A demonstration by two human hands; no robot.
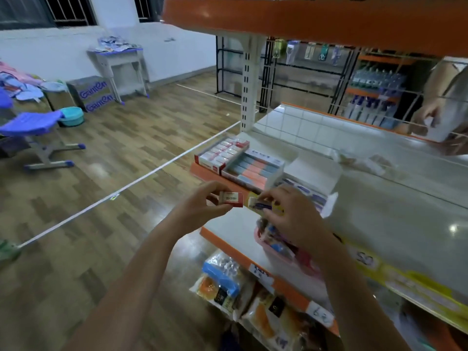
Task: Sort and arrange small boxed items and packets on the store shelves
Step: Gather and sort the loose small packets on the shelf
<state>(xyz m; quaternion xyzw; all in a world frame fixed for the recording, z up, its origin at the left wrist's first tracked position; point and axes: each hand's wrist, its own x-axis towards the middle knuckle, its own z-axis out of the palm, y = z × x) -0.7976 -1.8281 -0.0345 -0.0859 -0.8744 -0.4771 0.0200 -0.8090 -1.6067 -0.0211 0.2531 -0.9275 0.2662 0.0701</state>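
Red-white eraser being pinched by left hand, blue packet by right hand; likely being compared for sorting into display boxes

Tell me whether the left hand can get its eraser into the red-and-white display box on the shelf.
Probably yes. The left hand pinches the small eraser box just in front of the red-and-white display box, whose top is open, and nothing stands between them.

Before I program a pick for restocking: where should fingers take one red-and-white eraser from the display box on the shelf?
From above, pinching one eraser's two long sides. In the display box they lie packed in rows with only their tops exposed, so ends and undersides look blocked by neighbours and box walls.
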